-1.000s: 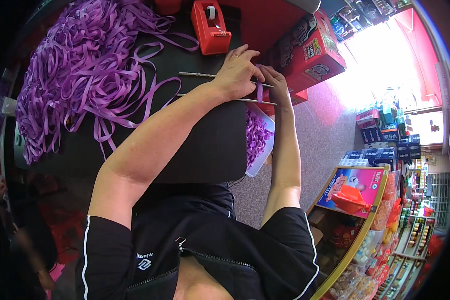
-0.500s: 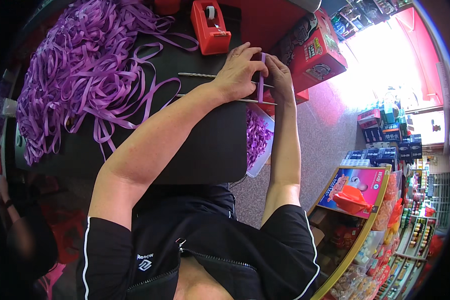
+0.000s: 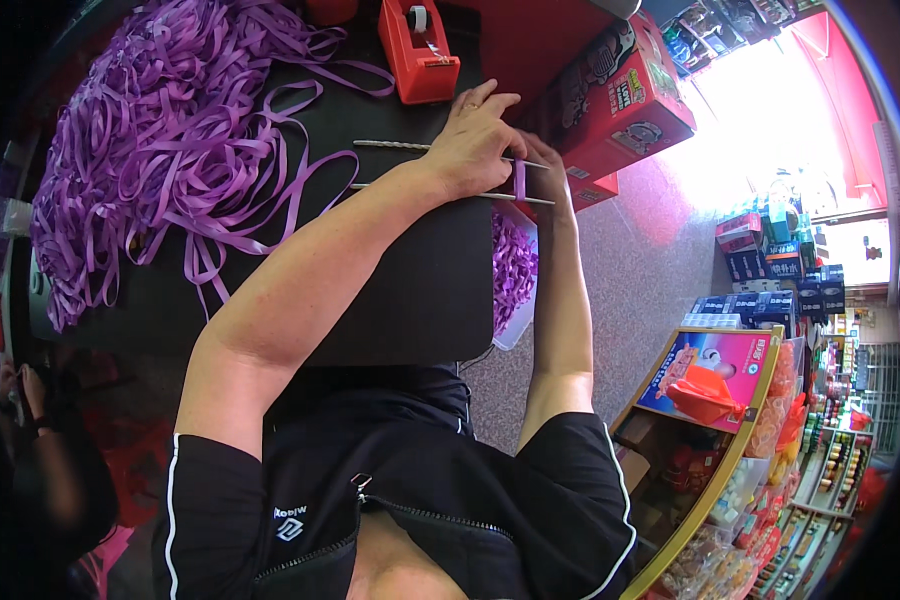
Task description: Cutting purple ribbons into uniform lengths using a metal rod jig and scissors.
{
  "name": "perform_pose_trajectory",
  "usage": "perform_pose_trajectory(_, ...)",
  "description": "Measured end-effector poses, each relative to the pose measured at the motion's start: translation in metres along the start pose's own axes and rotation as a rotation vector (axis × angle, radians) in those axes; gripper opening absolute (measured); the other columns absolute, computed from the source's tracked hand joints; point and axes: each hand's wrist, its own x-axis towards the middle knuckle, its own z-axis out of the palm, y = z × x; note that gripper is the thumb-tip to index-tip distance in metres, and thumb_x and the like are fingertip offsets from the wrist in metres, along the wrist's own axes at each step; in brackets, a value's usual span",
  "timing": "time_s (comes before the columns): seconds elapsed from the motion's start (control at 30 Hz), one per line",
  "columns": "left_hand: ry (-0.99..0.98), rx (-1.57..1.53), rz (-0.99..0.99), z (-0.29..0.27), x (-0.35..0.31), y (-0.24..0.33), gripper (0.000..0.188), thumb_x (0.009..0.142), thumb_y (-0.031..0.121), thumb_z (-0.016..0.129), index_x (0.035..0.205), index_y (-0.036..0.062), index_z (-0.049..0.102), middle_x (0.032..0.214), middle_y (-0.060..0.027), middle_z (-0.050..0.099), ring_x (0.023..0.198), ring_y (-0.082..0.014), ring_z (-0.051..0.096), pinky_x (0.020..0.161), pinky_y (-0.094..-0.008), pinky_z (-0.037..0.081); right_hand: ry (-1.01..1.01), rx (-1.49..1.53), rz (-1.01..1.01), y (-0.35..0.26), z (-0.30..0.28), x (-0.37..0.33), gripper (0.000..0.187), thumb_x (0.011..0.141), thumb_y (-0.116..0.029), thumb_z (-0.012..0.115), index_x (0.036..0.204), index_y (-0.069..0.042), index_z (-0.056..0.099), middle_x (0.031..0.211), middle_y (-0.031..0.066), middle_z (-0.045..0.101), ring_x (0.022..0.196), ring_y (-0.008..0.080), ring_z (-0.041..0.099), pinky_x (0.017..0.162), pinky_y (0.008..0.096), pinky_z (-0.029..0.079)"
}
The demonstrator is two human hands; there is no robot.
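The left hand (image 3: 482,150) has its upper fingers spread and a bent fingertip at the purple ribbon (image 3: 519,182), which spans two thin metal rods (image 3: 392,145) just past the right edge of the black table (image 3: 410,300). The right hand (image 3: 550,175) curls blurred by the rod ends; whether either pinches the ribbon I cannot tell. Lettering marks the red box (image 3: 660,105) and black shirt (image 3: 380,505)

The left hand (image 3: 478,145) and blurred right hand (image 3: 550,175) meet beside a purple ribbon strip (image 3: 519,182) spanning two metal rods (image 3: 390,145). On the dark tabletop (image 3: 420,290) sit heaped purple ribbon (image 3: 170,130) and a red tape dispenser (image 3: 420,70).
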Motion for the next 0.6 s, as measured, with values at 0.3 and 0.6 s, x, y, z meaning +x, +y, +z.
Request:
perform_pose_trajectory(0.3,-0.104,0.071,0.016,0.000,0.001,0.005,0.021,0.069,0.009,0.061,0.085,0.0128,0.074,0.134,-0.0122,0.047,0.135,-0.0352,0.028,0.112,-0.0496,0.018,0.087,-0.495,-0.115,0.035,-0.007,-0.093,0.030,0.094,-0.023,0.056,0.111,0.002,0.063,0.098,0.0039,0.064,0.091,0.0090,0.058,0.084,0.0233,0.044)
perform_pose_trajectory(0.6,-0.167,0.102,0.015,0.006,0.006,0.001,0.024,0.070,0.017,0.061,0.090,0.0154,0.074,0.131,-0.0140,0.051,0.134,-0.0352,0.032,0.111,-0.0467,0.020,0.072,-0.155,0.148,-0.051,0.036,-0.145,0.032,0.094,-0.019,0.054,0.116,0.004,0.060,0.089,-0.0012,0.060,0.080,0.0059,0.051,0.073,0.0212,0.041)
